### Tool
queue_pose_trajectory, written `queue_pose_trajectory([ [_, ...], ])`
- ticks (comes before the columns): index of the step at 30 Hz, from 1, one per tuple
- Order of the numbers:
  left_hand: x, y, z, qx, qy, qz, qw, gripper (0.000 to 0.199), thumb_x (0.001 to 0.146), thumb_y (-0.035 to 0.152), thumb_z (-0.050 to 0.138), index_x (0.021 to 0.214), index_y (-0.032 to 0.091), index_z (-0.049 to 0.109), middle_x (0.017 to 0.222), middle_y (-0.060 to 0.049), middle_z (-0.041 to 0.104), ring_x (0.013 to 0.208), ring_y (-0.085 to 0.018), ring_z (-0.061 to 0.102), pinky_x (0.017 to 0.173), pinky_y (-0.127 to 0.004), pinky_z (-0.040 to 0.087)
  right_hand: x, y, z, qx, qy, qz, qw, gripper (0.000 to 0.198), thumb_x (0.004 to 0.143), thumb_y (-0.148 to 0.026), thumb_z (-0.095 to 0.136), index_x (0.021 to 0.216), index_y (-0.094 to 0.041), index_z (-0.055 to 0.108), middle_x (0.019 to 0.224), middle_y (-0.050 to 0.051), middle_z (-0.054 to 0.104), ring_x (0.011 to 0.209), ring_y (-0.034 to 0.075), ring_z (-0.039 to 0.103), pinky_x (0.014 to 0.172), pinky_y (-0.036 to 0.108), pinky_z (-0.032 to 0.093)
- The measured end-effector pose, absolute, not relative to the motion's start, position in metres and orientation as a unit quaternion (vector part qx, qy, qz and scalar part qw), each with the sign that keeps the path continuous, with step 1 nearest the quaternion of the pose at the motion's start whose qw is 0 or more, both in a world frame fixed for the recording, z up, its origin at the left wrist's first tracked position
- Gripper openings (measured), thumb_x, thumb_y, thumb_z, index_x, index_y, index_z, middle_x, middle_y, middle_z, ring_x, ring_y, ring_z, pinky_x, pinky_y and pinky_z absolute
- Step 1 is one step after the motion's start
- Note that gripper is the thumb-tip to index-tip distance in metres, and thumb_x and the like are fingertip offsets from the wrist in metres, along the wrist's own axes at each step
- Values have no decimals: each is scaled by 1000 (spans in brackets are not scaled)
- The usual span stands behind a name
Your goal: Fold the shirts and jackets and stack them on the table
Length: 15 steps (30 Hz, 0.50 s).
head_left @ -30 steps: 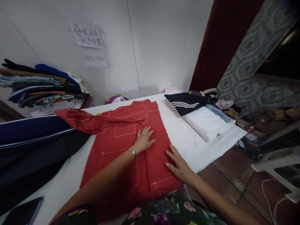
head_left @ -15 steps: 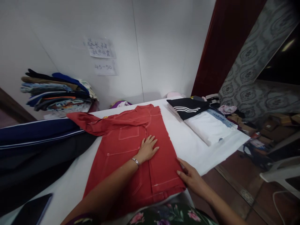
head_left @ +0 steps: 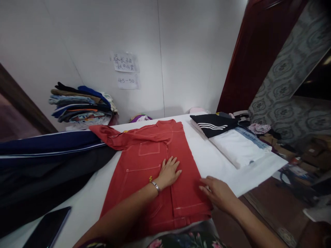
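Observation:
A red long-sleeved jacket (head_left: 186, 187) with white stitching lies on the white-covered table, collar pointing away from me. One sleeve (head_left: 111, 137) is laid out toward the left, its end over dark clothing; the jacket's right side is folded inward. My left hand (head_left: 169, 175) rests flat on the jacket's middle, fingers spread, a metal bracelet on the wrist. At the jacket's right edge is my right hand (head_left: 217, 193), its thumb and fingers slightly apart, with no cloth visibly held between them.
Navy and black trousers (head_left: 51, 155) cover the table's left side, with a phone (head_left: 48, 227) nearer me. Behind them rises a stack of folded clothes (head_left: 82, 103). A black striped garment (head_left: 212, 124) and a white garment (head_left: 232, 144) lie to the right. Handwritten papers (head_left: 126, 62) hang on the wall.
My right hand has come off the jacket's side edge, its fingers now loosely at it. My left hand stays on the jacket. The whole view has shifted slightly.

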State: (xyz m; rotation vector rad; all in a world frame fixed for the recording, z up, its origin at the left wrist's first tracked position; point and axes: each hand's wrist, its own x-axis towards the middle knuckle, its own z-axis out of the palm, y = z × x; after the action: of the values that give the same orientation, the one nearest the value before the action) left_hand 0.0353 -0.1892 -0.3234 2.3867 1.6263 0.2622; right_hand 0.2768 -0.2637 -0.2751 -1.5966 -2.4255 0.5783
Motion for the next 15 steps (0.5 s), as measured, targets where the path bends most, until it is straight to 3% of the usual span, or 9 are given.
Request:
queue_pose_trajectory([
  [3,38,-209,-325,838,526,88,120,52,92,45,44,138,20,50,154,-14,39,146,-31,26,118,-58,18,259,-241,-277,-501,-826,162,200,46,95,-40,40,131,-19,60,127,12,63,116,24,59,101,37,45],
  [6,39,-227,-325,847,507,89,135,53,93,42,43,140,17,48,154,-15,39,147,-31,22,119,-57,17,232,-212,-286,-455,-846,151,235,50,94,-38,42,138,-16,53,148,12,47,137,23,43,113,40,35],
  [10,30,-241,-320,859,473,101,167,52,92,42,47,139,20,50,152,-14,42,146,-29,27,119,-54,21,200,-169,-296,-459,-855,143,195,60,93,-40,46,146,-14,42,158,13,28,147,27,23,117,47,26],
  [15,1,-230,-311,845,450,171,233,30,90,35,51,112,25,69,125,-6,68,120,-20,59,107,-37,42,182,-138,-320,-520,-839,136,87,67,96,-50,40,150,-11,35,160,15,23,149,30,16,118,51,16],
])
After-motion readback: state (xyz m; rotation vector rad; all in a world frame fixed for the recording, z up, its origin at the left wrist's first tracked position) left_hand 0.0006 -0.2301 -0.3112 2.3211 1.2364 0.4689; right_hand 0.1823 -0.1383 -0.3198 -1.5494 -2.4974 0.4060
